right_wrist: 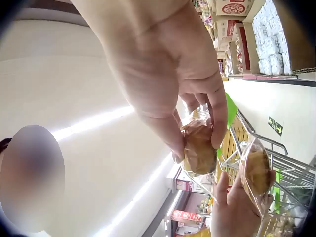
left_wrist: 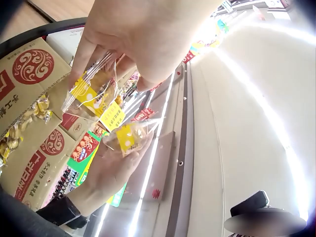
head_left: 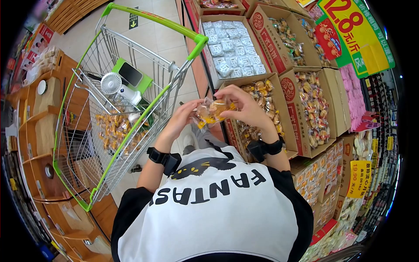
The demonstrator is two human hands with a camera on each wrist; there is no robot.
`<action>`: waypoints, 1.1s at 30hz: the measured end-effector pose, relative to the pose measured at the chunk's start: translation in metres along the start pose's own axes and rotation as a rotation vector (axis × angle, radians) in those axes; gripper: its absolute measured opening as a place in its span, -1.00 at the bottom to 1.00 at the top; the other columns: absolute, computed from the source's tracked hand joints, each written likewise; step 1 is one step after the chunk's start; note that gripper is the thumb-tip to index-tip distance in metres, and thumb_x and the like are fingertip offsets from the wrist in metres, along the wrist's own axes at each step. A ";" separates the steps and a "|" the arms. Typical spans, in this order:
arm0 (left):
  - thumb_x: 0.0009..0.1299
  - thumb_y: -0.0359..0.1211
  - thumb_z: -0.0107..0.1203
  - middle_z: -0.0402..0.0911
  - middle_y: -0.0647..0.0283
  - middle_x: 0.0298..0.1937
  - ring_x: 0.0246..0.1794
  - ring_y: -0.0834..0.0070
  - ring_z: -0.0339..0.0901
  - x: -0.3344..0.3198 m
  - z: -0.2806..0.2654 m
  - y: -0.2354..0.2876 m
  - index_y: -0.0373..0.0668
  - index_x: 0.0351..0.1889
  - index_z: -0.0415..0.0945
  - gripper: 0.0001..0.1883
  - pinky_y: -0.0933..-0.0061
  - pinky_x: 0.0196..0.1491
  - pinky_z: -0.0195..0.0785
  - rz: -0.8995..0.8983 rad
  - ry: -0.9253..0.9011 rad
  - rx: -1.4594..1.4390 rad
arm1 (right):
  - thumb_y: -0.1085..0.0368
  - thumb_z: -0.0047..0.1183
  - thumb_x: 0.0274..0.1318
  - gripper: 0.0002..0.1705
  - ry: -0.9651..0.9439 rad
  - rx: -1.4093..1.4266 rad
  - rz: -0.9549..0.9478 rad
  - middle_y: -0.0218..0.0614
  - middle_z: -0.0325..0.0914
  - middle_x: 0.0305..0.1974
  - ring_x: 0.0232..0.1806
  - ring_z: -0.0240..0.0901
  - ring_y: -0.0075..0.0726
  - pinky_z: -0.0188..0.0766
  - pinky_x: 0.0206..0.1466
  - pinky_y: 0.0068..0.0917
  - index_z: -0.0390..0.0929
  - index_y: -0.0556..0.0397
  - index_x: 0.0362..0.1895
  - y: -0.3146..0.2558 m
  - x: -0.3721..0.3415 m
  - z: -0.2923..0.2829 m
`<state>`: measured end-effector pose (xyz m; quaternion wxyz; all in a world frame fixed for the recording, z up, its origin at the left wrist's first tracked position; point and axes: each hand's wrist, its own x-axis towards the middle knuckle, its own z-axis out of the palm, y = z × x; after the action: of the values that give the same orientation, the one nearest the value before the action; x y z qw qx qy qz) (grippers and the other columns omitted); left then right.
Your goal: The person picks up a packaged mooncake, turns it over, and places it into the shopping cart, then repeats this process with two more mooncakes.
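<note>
In front of the chest, both hands hold small mooncakes in clear wrappers with yellow print. My right hand (head_left: 248, 108) pinches one wrapped mooncake (right_wrist: 198, 153) between thumb and fingers. Beside it my left hand (head_left: 182, 117) holds another wrapped mooncake (right_wrist: 257, 173), its fingers along the wrapper. The two packets overlap in the head view. In the left wrist view, the left packet (left_wrist: 89, 96) hangs below the fingers, with the right packet (left_wrist: 131, 139) close under it. Just beyond the right hand stands a carton of wrapped mooncakes (head_left: 265, 92).
A shopping cart (head_left: 150, 17) with a green handle stands at the left, holding a small white fan (head_left: 111, 83), a phone (head_left: 130, 74) and several orange-wrapped packets (head_left: 109, 129). More cartons, one with white packets (head_left: 229, 43), line the right. Wooden shelves (head_left: 43, 144) stand far left.
</note>
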<state>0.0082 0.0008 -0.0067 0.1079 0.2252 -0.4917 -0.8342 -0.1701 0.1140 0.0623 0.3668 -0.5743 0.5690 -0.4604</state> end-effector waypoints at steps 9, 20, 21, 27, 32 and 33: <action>0.37 -0.16 -0.36 0.34 0.24 0.02 -0.01 0.58 0.29 -0.007 0.004 0.010 -0.21 0.06 0.25 -0.57 0.61 -0.15 0.27 0.053 -0.048 0.081 | 0.32 0.23 -0.36 -0.37 -0.137 -0.139 0.051 -0.41 0.36 -0.26 -0.30 0.27 -0.48 0.24 -0.25 -0.59 0.30 0.01 -0.06 -0.005 0.010 0.018; 0.10 -0.40 0.14 0.29 0.26 -0.04 -0.04 0.51 0.31 -0.008 0.006 0.006 -0.20 0.12 0.16 -0.40 0.53 -0.12 0.25 0.235 -0.074 0.237 | 0.36 0.24 -0.37 -0.35 -0.063 -0.160 0.080 -0.42 0.34 -0.32 -0.38 0.26 -0.56 0.27 -0.31 -0.64 0.29 0.02 -0.05 -0.004 0.007 0.022; 0.07 -0.38 0.18 0.30 0.25 -0.03 -0.04 0.51 0.31 -0.008 0.005 0.006 -0.19 0.12 0.16 -0.37 0.53 -0.11 0.25 0.245 -0.059 0.302 | 0.35 0.24 -0.37 -0.36 -0.045 -0.178 0.064 -0.42 0.33 -0.33 -0.38 0.26 -0.57 0.27 -0.31 -0.64 0.30 0.02 -0.05 -0.003 0.007 0.022; -0.03 -0.34 0.27 0.30 0.22 0.00 -0.02 0.49 0.30 -0.011 0.003 0.007 -0.15 0.13 0.16 -0.27 0.48 -0.02 0.21 0.243 -0.006 0.397 | 0.30 0.24 -0.41 -0.38 0.015 -0.338 -0.034 -0.35 0.32 -0.35 -0.32 0.30 -0.36 0.28 -0.22 -0.48 0.32 -0.02 -0.10 0.000 0.006 0.025; -0.07 -0.35 0.29 0.32 0.23 -0.01 -0.03 0.46 0.30 -0.016 0.003 0.008 -0.12 0.13 0.17 -0.25 0.46 -0.01 0.19 0.262 0.019 0.389 | 0.29 0.26 -0.45 -0.35 0.025 -0.470 -0.052 -0.29 0.31 -0.32 -0.23 0.28 -0.28 0.23 -0.10 -0.44 0.32 0.01 -0.10 -0.010 0.008 0.023; -0.07 -0.36 0.28 0.33 0.25 -0.02 -0.03 0.47 0.31 -0.018 0.003 0.010 -0.12 0.11 0.19 -0.27 0.46 -0.02 0.19 0.274 0.038 0.438 | 0.28 0.26 -0.45 -0.33 0.061 -0.471 -0.103 -0.27 0.31 -0.28 -0.18 0.27 -0.26 0.21 -0.05 -0.44 0.31 0.00 -0.08 -0.009 0.009 0.025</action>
<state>0.0216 0.0055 0.0080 0.1778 0.1904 -0.6843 -0.6811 -0.1444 0.1031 0.0637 0.1815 -0.6579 0.6415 -0.3502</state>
